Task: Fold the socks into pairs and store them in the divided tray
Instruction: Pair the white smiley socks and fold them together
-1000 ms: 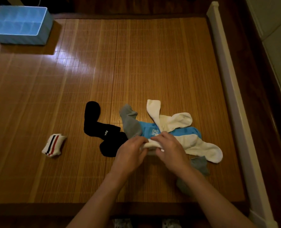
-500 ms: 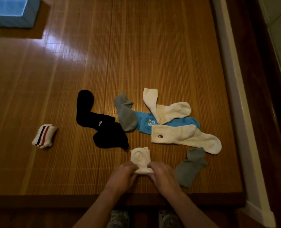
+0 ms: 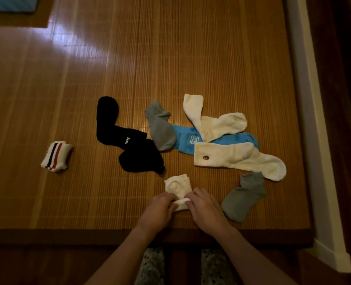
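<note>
Two hands, one item: report grip status and location. (Inspector)

Left hand and right hand each pinch the near end of the small white sock, fingers curled over it. It lies on the mat close to the front edge, just in front of the black socks. Whether one layer or two is held cannot be determined. (Operator)

Fault conditions? (Inspector)

Judged, not observed:
1. Release before the fold is tucked: the knit is likely to spring open.
2. Position close to the front edge: a pull toward the body may drag the sock off.
3. The tray sits at the far left corner, well apart and mostly out of frame. A loose bundle may open while carried.
4. Mismatch: the grey socks lie apart, one touching the blue sock, the other near the right hand. (Operator)

Inventory? (Inspector)

- Striped bundle, folded: one.
- Black socks: two, overlapping.
- Grey socks: two.
- Long white socks: two, both lying over the blue sock.
- Blue sock: one visible; a second beneath cannot be confirmed.
- Small white sock: one item in hand.
- Tray: one; its compartments are not visible. (Operator)
</note>
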The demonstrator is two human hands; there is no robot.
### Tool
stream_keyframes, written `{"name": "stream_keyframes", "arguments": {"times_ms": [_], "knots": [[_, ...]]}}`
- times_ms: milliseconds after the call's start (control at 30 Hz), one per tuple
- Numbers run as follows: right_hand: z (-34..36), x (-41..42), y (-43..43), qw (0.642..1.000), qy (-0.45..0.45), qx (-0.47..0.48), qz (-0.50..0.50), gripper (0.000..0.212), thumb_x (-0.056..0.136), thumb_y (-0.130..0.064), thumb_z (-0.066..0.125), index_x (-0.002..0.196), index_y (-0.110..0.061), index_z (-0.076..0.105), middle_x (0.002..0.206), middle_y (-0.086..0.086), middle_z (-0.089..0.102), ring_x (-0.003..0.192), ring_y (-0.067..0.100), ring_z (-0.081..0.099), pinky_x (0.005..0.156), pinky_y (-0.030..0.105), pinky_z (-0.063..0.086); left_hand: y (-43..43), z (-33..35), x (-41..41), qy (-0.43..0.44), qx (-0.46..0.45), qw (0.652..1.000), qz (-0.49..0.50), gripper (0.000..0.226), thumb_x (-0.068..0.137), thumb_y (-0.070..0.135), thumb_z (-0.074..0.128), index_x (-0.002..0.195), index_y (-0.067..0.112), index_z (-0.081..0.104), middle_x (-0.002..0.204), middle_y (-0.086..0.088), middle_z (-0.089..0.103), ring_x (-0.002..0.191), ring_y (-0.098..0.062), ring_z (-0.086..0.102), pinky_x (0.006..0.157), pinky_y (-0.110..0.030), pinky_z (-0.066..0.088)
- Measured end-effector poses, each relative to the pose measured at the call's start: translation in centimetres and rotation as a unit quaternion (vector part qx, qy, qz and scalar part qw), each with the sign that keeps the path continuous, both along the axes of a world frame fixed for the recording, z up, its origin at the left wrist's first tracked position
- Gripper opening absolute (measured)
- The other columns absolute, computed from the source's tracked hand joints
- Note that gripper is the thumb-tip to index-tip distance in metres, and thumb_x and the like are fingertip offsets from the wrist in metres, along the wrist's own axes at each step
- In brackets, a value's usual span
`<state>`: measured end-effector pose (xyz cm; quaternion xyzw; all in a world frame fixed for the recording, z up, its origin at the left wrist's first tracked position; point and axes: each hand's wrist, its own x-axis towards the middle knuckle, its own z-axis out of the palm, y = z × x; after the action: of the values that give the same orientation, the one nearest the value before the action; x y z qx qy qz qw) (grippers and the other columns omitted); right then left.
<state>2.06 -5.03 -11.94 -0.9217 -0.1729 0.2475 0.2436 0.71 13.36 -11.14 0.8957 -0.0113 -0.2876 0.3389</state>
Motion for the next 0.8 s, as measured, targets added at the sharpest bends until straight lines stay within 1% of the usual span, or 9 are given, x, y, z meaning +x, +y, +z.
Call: {"name": "stream_keyframes", "arguments": {"times_ms": [100, 200, 267, 367, 467, 567, 700, 767, 800], "knots": [[-0.3, 0.8, 0.4, 1.000, 0.000, 0.009, -0.010, 0.020, 0.104, -0.027, 0.047, 0.111, -0.020, 0.064, 0.105, -0.003, 0.057, 0.098, 0.015, 0.051, 0.084, 0.033, 0.045, -0.2, -0.3, 0.2, -0.010, 0.008, 0.999, 0.036, 0.017, 0.102, 0.022, 0.058, 0.115, 0.017, 0.068, 0.108, 0.001, 0.067, 0.096, -0.010, 0.060, 0.086, -0.032, 0.053], [-0.2, 2.6, 0.9, 0.999, -0.021, 0.027, -0.029, 0.016, 0.101, -0.023, 0.054, 0.112, -0.018, 0.065, 0.104, -0.002, 0.058, 0.096, 0.015, 0.052, 0.082, 0.033, 0.047, -0.4, -0.4, 1.4, -0.051, 0.007, 0.996, 0.073, 0.017, 0.102, 0.020, 0.057, 0.115, 0.019, 0.068, 0.111, 0.004, 0.065, 0.097, -0.006, 0.059, 0.083, -0.021, 0.051], [-0.1, 4.0, 1.3, 0.997, -0.037, 0.041, -0.047, 0.017, 0.098, -0.021, 0.059, 0.114, -0.019, 0.063, 0.105, -0.003, 0.059, 0.096, 0.014, 0.053, 0.081, 0.030, 0.047, -0.4, -0.4, 2.7, -0.074, 0.008, 0.992, 0.098, 0.018, 0.101, 0.018, 0.057, 0.116, 0.019, 0.068, 0.113, 0.007, 0.063, 0.100, -0.004, 0.058, 0.086, -0.016, 0.048], [-0.3, 5.6, 1.9, 0.997, -0.045, 0.034, -0.052, 0.014, 0.097, -0.022, 0.061, 0.111, -0.021, 0.064, 0.103, -0.003, 0.060, 0.097, 0.014, 0.054, 0.082, 0.031, 0.049, -0.2, -0.9, 4.3, -0.082, 0.015, 0.990, 0.109, 0.016, 0.100, 0.016, 0.061, 0.113, 0.016, 0.070, 0.113, 0.005, 0.063, 0.098, -0.003, 0.057, 0.089, -0.017, 0.048], [-1.2, 6.3, 2.6, 0.998, -0.023, 0.021, -0.053, 0.013, 0.098, -0.023, 0.058, 0.108, -0.021, 0.067, 0.103, -0.003, 0.059, 0.099, 0.015, 0.053, 0.086, 0.033, 0.048, 0.1, -1.5, 4.9, -0.075, 0.035, 0.992, 0.100, 0.016, 0.098, 0.019, 0.064, 0.111, 0.015, 0.072, 0.115, 0.005, 0.061, 0.101, -0.005, 0.057, 0.093, -0.022, 0.050], [-2.1, 6.7, 3.1, 0.993, 0.016, 0.048, -0.104, 0.013, 0.097, -0.018, 0.060, 0.106, -0.018, 0.069, 0.104, -0.003, 0.057, 0.103, 0.014, 0.052, 0.089, 0.027, 0.043, 0.3, -1.6, 4.9, -0.103, 0.047, 0.988, 0.104, 0.023, 0.095, 0.019, 0.067, 0.118, 0.018, 0.065, 0.121, 0.005, 0.056, 0.107, -0.008, 0.056, 0.094, -0.026, 0.052], [-2.5, 7.0, 3.1, 0.969, 0.059, 0.119, -0.210, 0.015, 0.090, -0.011, 0.068, 0.098, -0.022, 0.062, 0.104, -0.003, 0.057, 0.096, 0.010, 0.055, 0.088, 0.027, 0.048, 0.7, -1.2, 4.8, -0.188, 0.066, 0.979, -0.029, 0.018, 0.096, 0.021, 0.066, 0.114, 0.018, 0.067, 0.122, 0.001, 0.059, 0.109, -0.013, 0.054, 0.090, -0.033, 0.054], [-2.5, 6.8, 2.8, 0.961, 0.048, 0.119, -0.247, 0.021, 0.086, -0.013, 0.073, 0.096, -0.025, 0.059, 0.106, -0.003, 0.051, 0.094, 0.009, 0.052, 0.088, 0.027, 0.049, 1.2, -1.0, 4.6, -0.188, 0.074, 0.975, -0.097, 0.027, 0.094, 0.026, 0.067, 0.120, 0.019, 0.065, 0.128, 0.000, 0.059, 0.116, -0.015, 0.054, 0.097, -0.034, 0.053], [-2.4, 6.7, 2.7, 0.961, 0.029, 0.107, -0.252, 0.024, 0.085, -0.016, 0.076, 0.099, -0.025, 0.060, 0.109, -0.003, 0.048, 0.096, 0.010, 0.051, 0.088, 0.026, 0.049, 1.4, -0.9, 4.4, -0.185, 0.087, 0.971, -0.125, 0.035, 0.090, 0.026, 0.072, 0.124, 0.019, 0.064, 0.131, -0.002, 0.059, 0.119, -0.017, 0.055, 0.099, -0.035, 0.053]]}}
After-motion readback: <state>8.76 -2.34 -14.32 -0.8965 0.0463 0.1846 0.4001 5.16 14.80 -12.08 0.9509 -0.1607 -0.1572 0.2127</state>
